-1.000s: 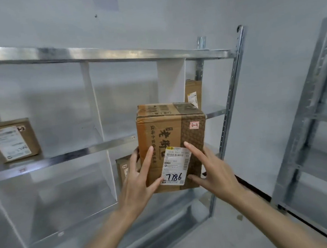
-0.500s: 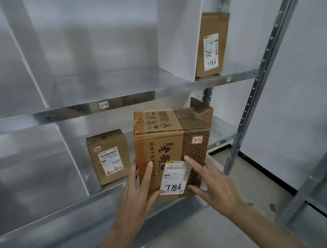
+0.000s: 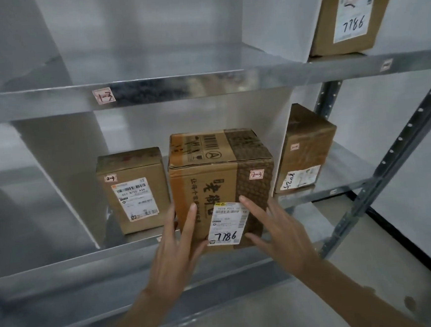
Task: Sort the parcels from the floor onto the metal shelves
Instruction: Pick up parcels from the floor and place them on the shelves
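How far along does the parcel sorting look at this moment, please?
Done: three parcels already stand on the shelves, a small box tagged 2-3, one past the divider, and one marked 7186 on the shelf above. In hand: the left hand and right hand press flat on the large box, also tagged 2-3, at the shelf edge. Left: any parcels on the floor are out of view.

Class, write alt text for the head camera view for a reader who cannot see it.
Two hands, left hand and right hand, press flat against the front of a cardboard parcel marked 7786 and 2-3 at a metal shelf. A smaller parcel stands on its left, another parcel beyond a white divider on its right.
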Available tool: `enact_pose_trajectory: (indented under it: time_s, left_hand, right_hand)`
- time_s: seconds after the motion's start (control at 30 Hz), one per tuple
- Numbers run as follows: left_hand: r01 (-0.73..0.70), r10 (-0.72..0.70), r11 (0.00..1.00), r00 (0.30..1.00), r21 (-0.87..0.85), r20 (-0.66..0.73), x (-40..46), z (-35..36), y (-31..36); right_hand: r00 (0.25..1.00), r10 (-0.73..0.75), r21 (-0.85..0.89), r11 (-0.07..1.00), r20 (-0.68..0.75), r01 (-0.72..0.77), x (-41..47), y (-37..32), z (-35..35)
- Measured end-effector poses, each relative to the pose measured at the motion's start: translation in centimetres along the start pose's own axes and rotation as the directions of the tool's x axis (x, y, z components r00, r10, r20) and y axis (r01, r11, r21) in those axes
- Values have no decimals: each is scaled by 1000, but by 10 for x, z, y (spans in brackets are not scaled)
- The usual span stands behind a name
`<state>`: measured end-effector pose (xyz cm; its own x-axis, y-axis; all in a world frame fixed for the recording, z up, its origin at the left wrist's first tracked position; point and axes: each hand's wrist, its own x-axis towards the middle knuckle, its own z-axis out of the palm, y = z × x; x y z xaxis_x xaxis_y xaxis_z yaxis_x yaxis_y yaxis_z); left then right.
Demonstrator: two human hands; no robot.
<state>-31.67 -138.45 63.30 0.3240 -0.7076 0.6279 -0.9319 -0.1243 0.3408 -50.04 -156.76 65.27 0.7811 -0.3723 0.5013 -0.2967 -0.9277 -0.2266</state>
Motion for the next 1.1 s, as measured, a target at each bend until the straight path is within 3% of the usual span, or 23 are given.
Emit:
enact_pose_trajectory:
  time_s: [0.33, 0.6, 0.8, 1.1]
  left_hand:
    - [100, -99, 994, 995, 46, -26, 14, 41, -19]
    - [90, -87, 994, 995, 56, -44, 23, 62, -33]
    - [96, -95, 993, 995, 70, -21, 24, 70, -43]
    - [123, -126, 985, 992, 124, 14, 30, 84, -53]
  right_hand:
    - [994, -110, 45, 993, -1, 109, 41, 48, 41]
    - [992, -126, 63, 990, -10, 127, 52, 66, 67]
    - [996, -86, 4, 996, -31, 86, 48, 69, 71]
    - [981, -167, -90, 983, -99, 159, 52, 78, 88]
